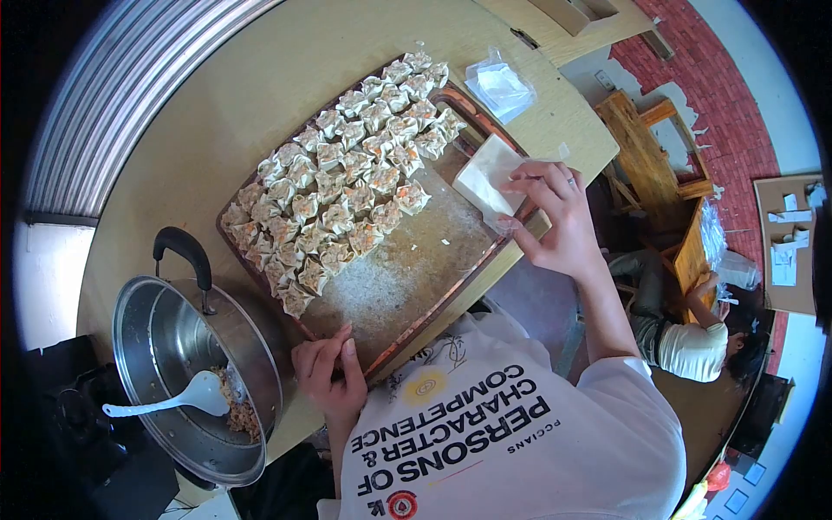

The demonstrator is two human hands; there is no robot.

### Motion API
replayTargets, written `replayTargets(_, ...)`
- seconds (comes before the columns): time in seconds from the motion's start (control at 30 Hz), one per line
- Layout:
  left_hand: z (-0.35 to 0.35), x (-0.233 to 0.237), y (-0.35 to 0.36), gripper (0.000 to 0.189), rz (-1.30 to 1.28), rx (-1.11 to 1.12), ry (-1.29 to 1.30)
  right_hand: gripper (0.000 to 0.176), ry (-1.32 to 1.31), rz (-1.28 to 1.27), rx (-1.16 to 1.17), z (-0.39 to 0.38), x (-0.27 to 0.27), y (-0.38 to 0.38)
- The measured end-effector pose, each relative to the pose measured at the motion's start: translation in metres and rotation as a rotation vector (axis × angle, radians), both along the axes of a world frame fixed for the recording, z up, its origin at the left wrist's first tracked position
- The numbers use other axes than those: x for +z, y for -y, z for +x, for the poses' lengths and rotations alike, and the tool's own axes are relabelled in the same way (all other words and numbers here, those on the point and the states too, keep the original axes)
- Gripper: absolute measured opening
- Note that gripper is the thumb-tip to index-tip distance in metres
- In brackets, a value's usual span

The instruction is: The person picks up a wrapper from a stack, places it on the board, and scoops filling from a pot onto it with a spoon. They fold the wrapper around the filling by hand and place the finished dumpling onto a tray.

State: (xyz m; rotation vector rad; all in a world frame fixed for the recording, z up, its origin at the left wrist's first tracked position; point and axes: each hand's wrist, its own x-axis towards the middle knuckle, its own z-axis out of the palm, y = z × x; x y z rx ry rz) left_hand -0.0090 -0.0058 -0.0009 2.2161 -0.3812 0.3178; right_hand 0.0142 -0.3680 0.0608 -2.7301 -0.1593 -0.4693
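Many open-topped dumplings (355,165) stand in close rows on a floured, dark-rimmed tray (433,325). On the tray's right side lies a stack of pale square wrappers (485,173). My right hand (555,217) is at the stack's right edge, with its thumb at the lower corner and bent fingers above, gripping thin wrapper sheets. My left hand (329,373) rests at the tray's near-left rim, thumb and fingers slightly apart, with nothing seen in it. Left of the tray, a steel pot (199,347) holds some filling (244,419) and a white spoon (199,394).
Beyond the tray's top right corner, a plastic bag with white sheets (501,87) lies on the table (217,113). A cardboard box (574,13) is at the top. Another person (685,347) is beside wooden furniture (646,160) on the right.
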Motion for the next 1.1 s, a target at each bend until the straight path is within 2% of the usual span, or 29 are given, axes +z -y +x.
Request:
replayTargets(0.17, -0.002, 0.004, -0.002, 0.018, 0.041, -0.021, -0.060, 0.035, 0.017, 0.029, 0.010, 0.000, -0.003, 0.002)
replayTargets(0.43, 0.001, 0.002, 0.001, 0.021, 0.024, -0.005, 0.002, 0.032, 0.041, 0.035, 0.015, -0.001, -0.008, 0.006)
replayTargets(0.83, 0.001, -0.001, 0.001, 0.020, 0.009, 0.001, 0.011, 0.027, 0.125, -0.088, 0.049, -0.001, -0.010, 0.018)
replayTargets(1.1, 0.000, 0.000, 0.003, 0.020, 0.023, 0.007, 0.001, 0.031, 0.065, 0.013, 0.170, -0.003, -0.006, 0.030)
